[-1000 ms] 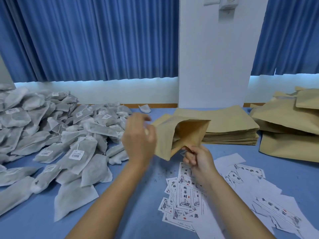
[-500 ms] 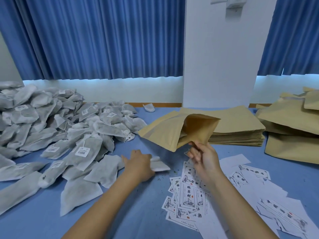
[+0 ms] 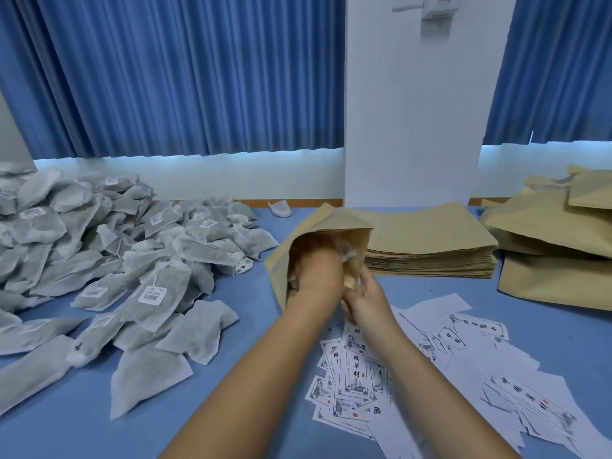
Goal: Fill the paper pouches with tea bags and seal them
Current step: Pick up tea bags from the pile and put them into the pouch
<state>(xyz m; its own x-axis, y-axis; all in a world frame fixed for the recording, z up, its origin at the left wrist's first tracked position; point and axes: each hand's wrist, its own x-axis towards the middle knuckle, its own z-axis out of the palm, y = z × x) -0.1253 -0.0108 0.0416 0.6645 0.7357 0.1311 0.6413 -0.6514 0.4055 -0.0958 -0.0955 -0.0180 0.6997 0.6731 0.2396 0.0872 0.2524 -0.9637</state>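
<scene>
One pouch (image 3: 331, 220): R hand (image 3: 364, 299) pinches its rim; L hand (image 3: 313, 265) inside, grip can't tell.

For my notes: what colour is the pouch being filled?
The pouch is plain tan-brown, unprinted; seen in the head view.

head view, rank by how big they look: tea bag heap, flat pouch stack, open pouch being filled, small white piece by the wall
1. tea bag heap
2-3. flat pouch stack and open pouch look alike; the pouch is held up nearer the camera, so unranked
4. small white piece, also farthest away
</scene>
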